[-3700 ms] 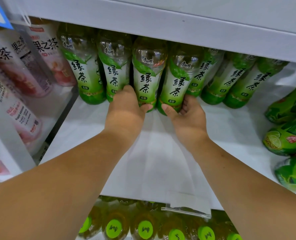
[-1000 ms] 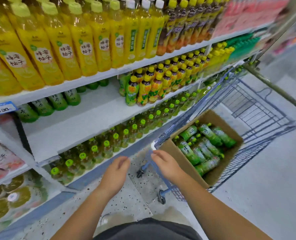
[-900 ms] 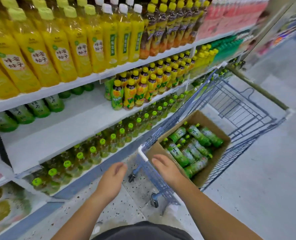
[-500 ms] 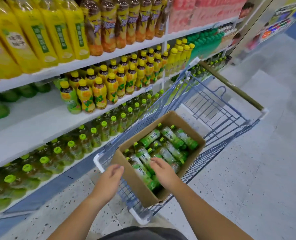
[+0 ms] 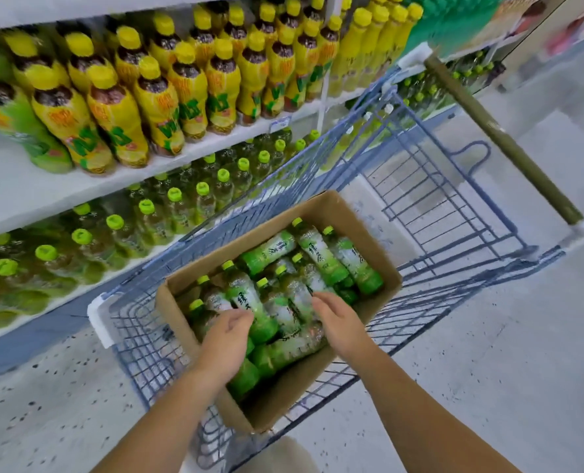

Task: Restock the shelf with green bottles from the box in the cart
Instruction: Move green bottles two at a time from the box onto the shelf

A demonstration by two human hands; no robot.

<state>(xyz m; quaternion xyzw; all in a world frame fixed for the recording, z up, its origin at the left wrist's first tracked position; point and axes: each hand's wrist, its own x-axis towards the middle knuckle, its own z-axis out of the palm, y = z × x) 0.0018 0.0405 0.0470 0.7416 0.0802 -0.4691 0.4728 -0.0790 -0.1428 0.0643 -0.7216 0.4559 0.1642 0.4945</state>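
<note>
Hands low in the cardboard box, apart from each other, both over the green bottles. Left hand at the near left of the pile, fingers curled and touching a bottle label; cannot tell whether clamped on that bottle or only brushing it. Right hand palm down further right, fingers loosely bent and laid on top of the bottles, wrapped around none.

Green bottles on their sides inside the box, heaped in layers, green caps mostly toward the shelving, white-and-green labels up. Box open-topped, in the near end of the blue wire cart, one corner close against the cart's near rim. Olive-coloured cart handle at the far end.

Cart just beside the white shelf. On that shelf, yellow-capped bottles upright in rows. On the level below, clear bottles with green caps, also upright in rows. Speckled grey floor under and around the cart. Slight motion blur throughout, small print unreadable.
</note>
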